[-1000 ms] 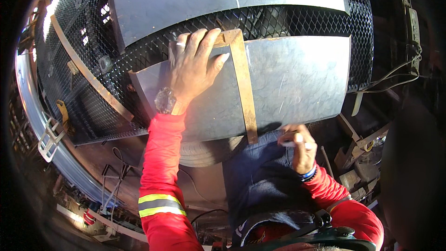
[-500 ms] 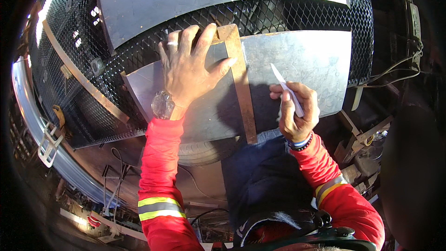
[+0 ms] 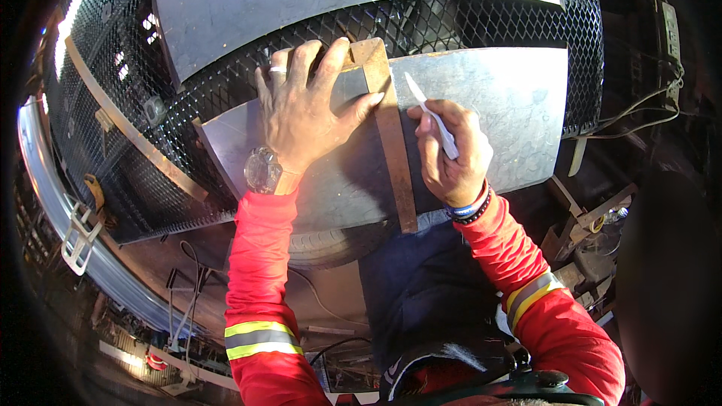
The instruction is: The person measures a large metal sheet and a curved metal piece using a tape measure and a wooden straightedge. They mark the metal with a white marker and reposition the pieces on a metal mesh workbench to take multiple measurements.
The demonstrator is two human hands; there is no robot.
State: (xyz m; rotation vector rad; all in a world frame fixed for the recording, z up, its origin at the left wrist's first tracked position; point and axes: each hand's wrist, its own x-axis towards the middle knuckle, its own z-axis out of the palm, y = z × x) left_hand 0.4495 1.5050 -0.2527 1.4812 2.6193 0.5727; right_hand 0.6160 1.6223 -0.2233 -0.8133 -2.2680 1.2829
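Note:
A flat grey metal sheet (image 3: pixel 504 113) lies across black expanded mesh. On it sits a rusty metal square (image 3: pixel 393 146), its short leg along the far edge and its long blade running toward me. My left hand (image 3: pixel 308 109) is spread over the sheet, the thumb pressing the blade and the index finger over the short leg, holding the square down. My right hand (image 3: pixel 455 146), closed, pinches a white pointed stick of chalk (image 3: pixel 427 101). The chalk's tip is close to the right side of the blade, near the far edge; whether it touches the sheet I cannot tell.
A second metal sheet (image 3: pixel 338 0) lies farther away on the mesh (image 3: pixel 519 26). A curved rusty strip (image 3: pixel 124 124) rests at the left. A tyre (image 3: pixel 323 246) shows below the near sheet. Metal scraps (image 3: pixel 587 218) and a cable (image 3: pixel 632 126) are at the right.
My right hand has moved left and slightly away from me, bringing the chalk close to the square's blade. My left hand and the square have stayed in place.

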